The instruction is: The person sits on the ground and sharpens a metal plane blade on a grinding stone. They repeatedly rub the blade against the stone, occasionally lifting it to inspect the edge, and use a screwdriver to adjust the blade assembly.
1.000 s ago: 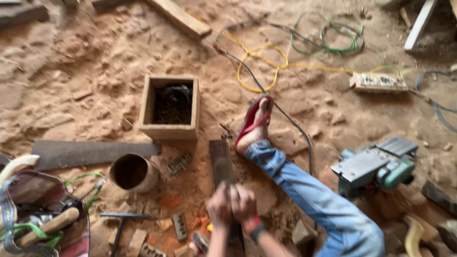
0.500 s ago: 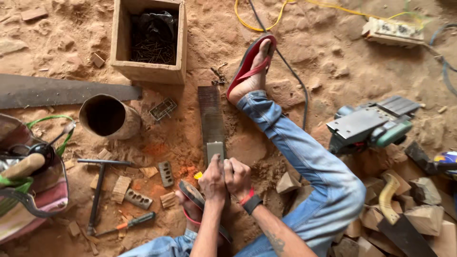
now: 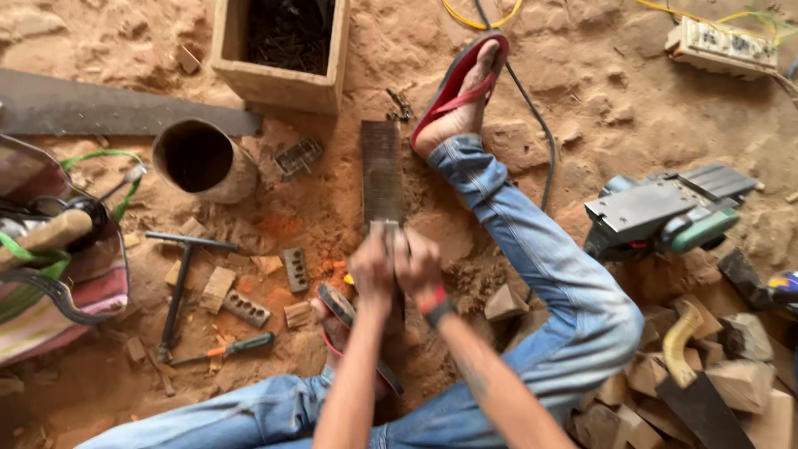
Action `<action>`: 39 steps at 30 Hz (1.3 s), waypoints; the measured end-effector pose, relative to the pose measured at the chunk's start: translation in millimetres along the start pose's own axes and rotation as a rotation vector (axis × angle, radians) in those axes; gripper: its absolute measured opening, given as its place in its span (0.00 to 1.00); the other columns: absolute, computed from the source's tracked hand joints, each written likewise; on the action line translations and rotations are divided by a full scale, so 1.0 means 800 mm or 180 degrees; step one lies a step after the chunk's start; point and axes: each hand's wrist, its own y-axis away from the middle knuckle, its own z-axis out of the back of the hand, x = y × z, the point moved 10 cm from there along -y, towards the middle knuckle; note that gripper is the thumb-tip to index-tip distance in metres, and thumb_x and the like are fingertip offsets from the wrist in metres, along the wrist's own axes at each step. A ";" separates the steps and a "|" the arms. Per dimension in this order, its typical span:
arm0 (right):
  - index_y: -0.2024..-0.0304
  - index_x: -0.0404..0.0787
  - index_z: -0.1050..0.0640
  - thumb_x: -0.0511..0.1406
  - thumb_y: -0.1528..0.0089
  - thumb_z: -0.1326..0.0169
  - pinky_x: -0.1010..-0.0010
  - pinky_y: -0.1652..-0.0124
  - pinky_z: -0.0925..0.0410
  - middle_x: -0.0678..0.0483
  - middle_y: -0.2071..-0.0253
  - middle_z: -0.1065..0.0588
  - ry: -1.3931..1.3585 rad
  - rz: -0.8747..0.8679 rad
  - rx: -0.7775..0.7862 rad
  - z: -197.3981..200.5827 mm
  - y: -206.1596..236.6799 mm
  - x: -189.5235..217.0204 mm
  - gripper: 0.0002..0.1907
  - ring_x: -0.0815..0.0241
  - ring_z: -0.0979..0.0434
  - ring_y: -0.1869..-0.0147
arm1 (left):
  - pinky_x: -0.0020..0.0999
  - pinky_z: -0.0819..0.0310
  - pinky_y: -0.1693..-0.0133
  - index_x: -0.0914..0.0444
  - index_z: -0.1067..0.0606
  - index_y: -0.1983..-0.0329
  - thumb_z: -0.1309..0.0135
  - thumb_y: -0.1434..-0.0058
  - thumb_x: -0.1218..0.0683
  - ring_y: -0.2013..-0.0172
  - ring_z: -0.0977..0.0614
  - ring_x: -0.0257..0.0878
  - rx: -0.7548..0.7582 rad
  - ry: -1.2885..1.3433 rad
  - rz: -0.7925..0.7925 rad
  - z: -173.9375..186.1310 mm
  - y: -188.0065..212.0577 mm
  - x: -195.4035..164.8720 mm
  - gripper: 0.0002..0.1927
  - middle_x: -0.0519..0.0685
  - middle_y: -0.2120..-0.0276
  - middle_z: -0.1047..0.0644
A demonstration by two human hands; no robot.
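Flat wooden strip lengthwise, pointing away

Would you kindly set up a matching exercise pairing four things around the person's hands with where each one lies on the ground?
Things:
1. wooden box
2. electric planer
3. green-handled screwdriver
4. flat dark bar, held at its near end by the left hand and right hand

Places:
A. on the sand left of the person's near knee
B. at the top, full of dark nails
C. right of the outstretched leg, above a pile of wood offcuts
D. running from the hands towards the foot in the red sandal

Pairs: 1-B, 2-C, 3-A, 4-D
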 end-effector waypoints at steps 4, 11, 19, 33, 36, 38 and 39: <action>0.74 0.36 0.26 0.37 0.32 0.55 0.58 0.73 0.32 0.43 0.78 0.26 0.0225 -0.0337 0.0094 0.006 0.040 -0.006 0.17 0.46 0.24 0.77 | 0.40 0.22 0.71 0.62 0.23 0.48 0.46 0.31 0.54 0.71 0.16 0.47 0.0078 0.0332 0.0035 0.010 0.044 0.002 0.11 0.55 0.66 0.17; 0.72 0.36 0.28 0.37 0.31 0.54 0.53 0.69 0.33 0.39 0.74 0.28 0.0160 0.0131 -0.0260 -0.012 -0.045 -0.013 0.16 0.37 0.26 0.70 | 0.41 0.21 0.65 0.62 0.24 0.49 0.48 0.30 0.56 0.67 0.16 0.52 -0.0295 0.0793 -0.0540 -0.003 -0.056 -0.007 0.09 0.57 0.64 0.18; 0.71 0.36 0.27 0.39 0.30 0.55 0.56 0.71 0.32 0.42 0.75 0.27 0.0194 0.0214 -0.0200 -0.005 -0.005 0.001 0.17 0.43 0.26 0.74 | 0.42 0.22 0.72 0.63 0.24 0.46 0.48 0.30 0.54 0.74 0.16 0.49 -0.0011 0.0364 -0.0094 0.008 -0.019 -0.003 0.13 0.56 0.71 0.18; 0.73 0.36 0.28 0.40 0.31 0.53 0.56 0.71 0.33 0.40 0.77 0.28 0.0192 -0.0080 -0.0426 -0.016 -0.071 -0.021 0.19 0.43 0.26 0.74 | 0.42 0.24 0.70 0.60 0.23 0.49 0.48 0.32 0.56 0.71 0.17 0.49 -0.0328 0.0385 -0.0526 0.007 -0.090 -0.019 0.10 0.54 0.71 0.20; 0.73 0.37 0.27 0.40 0.31 0.53 0.54 0.71 0.34 0.40 0.77 0.28 0.0296 -0.0134 -0.0325 -0.011 -0.051 -0.015 0.19 0.43 0.26 0.74 | 0.41 0.23 0.71 0.61 0.24 0.47 0.48 0.31 0.55 0.73 0.18 0.49 -0.0268 0.0275 -0.0348 0.010 -0.060 -0.016 0.12 0.55 0.69 0.19; 0.73 0.37 0.27 0.40 0.30 0.54 0.55 0.71 0.33 0.41 0.77 0.28 0.0201 -0.0032 -0.0121 -0.009 -0.016 -0.006 0.18 0.44 0.26 0.75 | 0.41 0.25 0.76 0.63 0.24 0.44 0.48 0.32 0.56 0.78 0.19 0.47 -0.0011 0.0092 -0.0173 0.011 -0.025 -0.011 0.15 0.55 0.72 0.19; 0.73 0.38 0.27 0.40 0.31 0.55 0.55 0.72 0.33 0.42 0.77 0.28 0.0195 -0.0147 -0.0054 -0.005 0.007 -0.007 0.18 0.45 0.26 0.76 | 0.40 0.24 0.75 0.63 0.25 0.45 0.48 0.31 0.55 0.77 0.18 0.46 -0.0067 0.0094 -0.0199 0.020 -0.002 -0.013 0.14 0.54 0.72 0.20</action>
